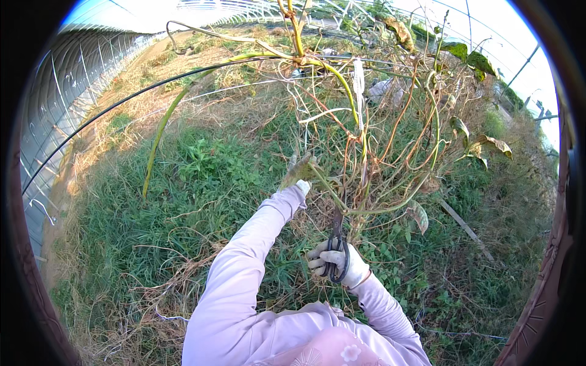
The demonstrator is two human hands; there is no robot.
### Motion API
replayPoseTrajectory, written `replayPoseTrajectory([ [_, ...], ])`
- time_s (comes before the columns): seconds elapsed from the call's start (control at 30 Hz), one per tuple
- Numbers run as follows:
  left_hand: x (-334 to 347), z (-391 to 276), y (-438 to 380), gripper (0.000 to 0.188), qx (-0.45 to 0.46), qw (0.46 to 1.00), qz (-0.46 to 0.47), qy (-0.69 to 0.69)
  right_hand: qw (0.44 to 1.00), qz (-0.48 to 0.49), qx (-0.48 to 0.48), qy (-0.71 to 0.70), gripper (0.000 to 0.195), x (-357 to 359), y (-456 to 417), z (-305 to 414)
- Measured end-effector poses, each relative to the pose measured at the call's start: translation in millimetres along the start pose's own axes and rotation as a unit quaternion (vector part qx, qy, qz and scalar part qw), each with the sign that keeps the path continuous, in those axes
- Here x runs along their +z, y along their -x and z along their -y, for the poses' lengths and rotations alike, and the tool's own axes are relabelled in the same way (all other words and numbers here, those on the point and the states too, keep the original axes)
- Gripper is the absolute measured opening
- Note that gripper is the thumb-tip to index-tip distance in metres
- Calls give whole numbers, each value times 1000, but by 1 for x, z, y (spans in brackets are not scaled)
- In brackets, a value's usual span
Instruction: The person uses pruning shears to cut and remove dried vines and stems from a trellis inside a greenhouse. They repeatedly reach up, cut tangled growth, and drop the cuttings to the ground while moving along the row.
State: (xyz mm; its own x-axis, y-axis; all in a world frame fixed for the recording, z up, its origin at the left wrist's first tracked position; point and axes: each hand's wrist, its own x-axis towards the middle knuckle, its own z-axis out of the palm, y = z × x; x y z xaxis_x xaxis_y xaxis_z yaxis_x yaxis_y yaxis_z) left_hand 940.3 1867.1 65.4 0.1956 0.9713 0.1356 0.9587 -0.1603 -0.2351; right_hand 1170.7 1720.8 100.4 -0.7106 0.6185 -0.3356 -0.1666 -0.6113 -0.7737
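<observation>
My right hand (341, 263), in a pale glove, grips a pair of dark-handled scissors (337, 247). Their blades point up towards the lower stems of a tangle of drying vines (366, 169); whether the blades touch a stem is hard to tell. My left hand (300, 171), gloved too, is stretched out to the left of the vines, partly hidden by a leaf, and I cannot tell whether it holds anything. White twine or ribbon (359, 87) hangs among the upper stems. A thick green stem (160, 137) droops at the left.
A black hose or cable (137, 94) arches across the upper left. Green grass and weeds (197, 169) cover the ground, with dry vines (183, 270) lying at lower left. A narrow strip or stake (464, 226) lies at the right. Greenhouse sheeting (59, 96) stands far left.
</observation>
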Motion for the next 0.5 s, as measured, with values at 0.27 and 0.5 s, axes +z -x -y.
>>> replayPoseTrajectory([
  [0.27, 108, 65, 143, 54, -232, 846, 480, 18, 965, 49, 152, 206, 14, 37, 39, -15],
  [0.5, 216, 86, 335, 42, -226, 799, 539, 143, 840, -43, -85, 534, 23, 38, 16, -53],
])
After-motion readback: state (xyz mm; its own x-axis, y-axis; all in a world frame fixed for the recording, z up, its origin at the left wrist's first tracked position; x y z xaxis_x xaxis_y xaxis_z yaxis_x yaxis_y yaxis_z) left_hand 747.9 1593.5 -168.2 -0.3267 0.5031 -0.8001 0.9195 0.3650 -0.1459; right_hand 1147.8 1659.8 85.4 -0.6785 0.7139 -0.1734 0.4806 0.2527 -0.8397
